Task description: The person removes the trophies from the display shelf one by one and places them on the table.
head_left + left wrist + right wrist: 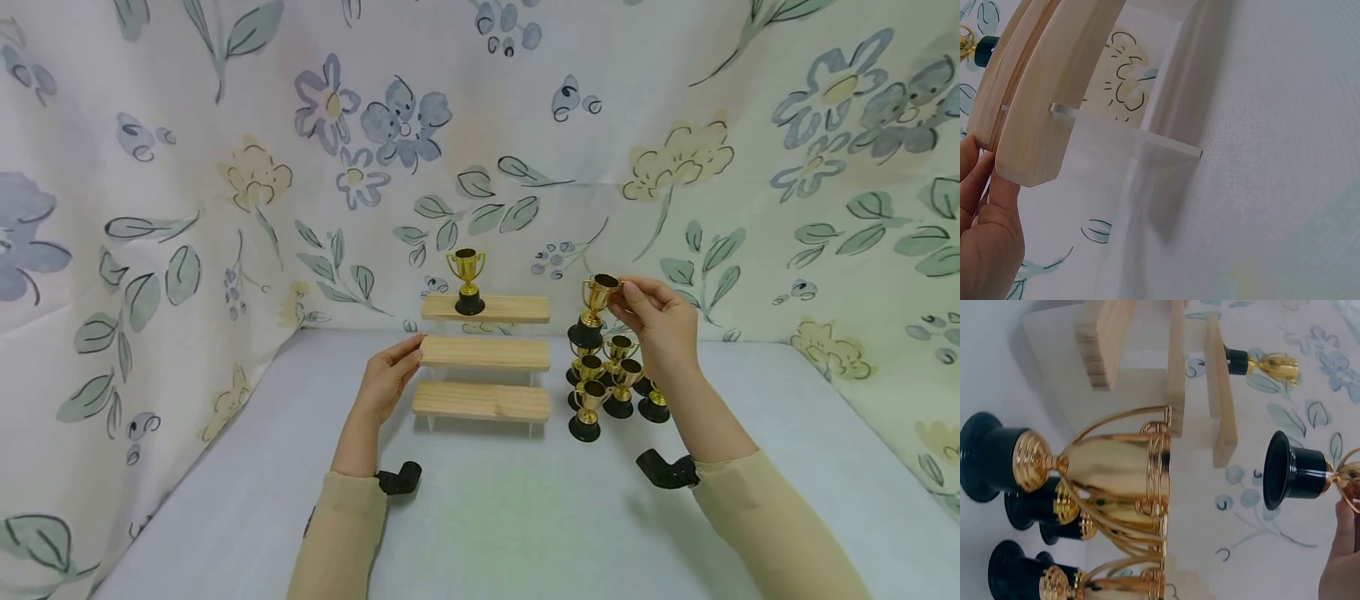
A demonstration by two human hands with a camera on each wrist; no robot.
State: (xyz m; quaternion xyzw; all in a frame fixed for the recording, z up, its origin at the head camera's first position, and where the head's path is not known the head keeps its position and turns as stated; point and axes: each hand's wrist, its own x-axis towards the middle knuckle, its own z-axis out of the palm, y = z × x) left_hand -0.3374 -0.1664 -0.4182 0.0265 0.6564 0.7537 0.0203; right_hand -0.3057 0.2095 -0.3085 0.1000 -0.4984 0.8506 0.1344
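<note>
My right hand (663, 321) pinches a small gold trophy cup (599, 293) by its handle, holding it upright above the other cups. In the right wrist view its black base (1297, 470) shows, with fingertips on the gold part at the edge. With my left hand (388, 379) I touch the left end of the middle wooden step (483, 353) of a three-tier stand; the left wrist view shows the fingers (1005, 190) against the board ends. One gold trophy (468, 279) stands on the top step (517, 309), left of its middle. The lower step (457, 400) carries nothing.
Several gold trophies (589, 404) with black bases stand grouped on the white table (495, 517), right of the stand. Clear supports (1129, 131) hold up the boards. A floral cloth (480, 150) hangs behind. Each wrist wears a black camera mount (667, 469).
</note>
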